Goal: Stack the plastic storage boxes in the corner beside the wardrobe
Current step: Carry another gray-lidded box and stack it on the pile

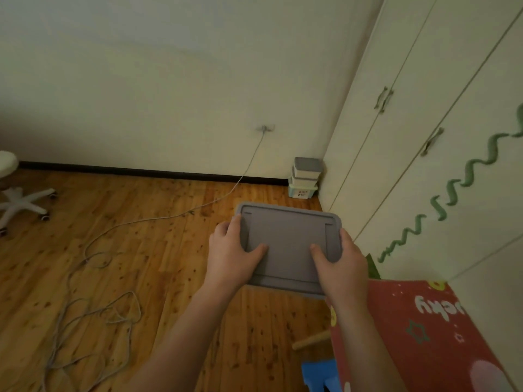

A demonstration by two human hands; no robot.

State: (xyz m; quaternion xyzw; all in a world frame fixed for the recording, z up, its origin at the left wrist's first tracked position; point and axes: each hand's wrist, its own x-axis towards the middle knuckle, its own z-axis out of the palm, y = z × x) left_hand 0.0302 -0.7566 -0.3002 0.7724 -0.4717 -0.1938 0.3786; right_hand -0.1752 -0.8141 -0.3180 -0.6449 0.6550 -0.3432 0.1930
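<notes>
Two hands hold one grey-lidded storage box (pixel 288 244) at its short ends: left hand (pixel 232 256) wraps the left edge w/ thumb laid flat on the lid, right hand (pixel 339 264) does the same on the right edge, thumb on top, fingers curled under & out of sight. So both are gripping the box, carried in the air above the wood floor (pixel 141 250), lid up and roughly level; its body is hidden under the lid. Long axis runs left-right across the person, i.e. square to the direction of travel. The target lies ahead & slightly right of the hands: a stack of boxes (pixel 304 176) already sits in the corner, approx. three high w/ a grey lid on top and a pale green one at the bottom, tucked against the wall (pixel 169 94) and just beside the wardrobe (pixel 424 137). The right hand is the nearer one to the wardrobe side; the stack is well apart from the held box, not yet within reach by my read. Judgement: next step needs walking fwd, then lifting over the top lid and setting down w/ the same long-axis alignment as the stack, which looks similar from here. Risk: a grey cable (pixel 113 230) trails from a wall hook across the floor, left of the path. Further out: red carton (pixel 424 335) at lower right, blue stool (pixel 319 374) beneath it, white chair base (pixel 22 205) far left.
</notes>
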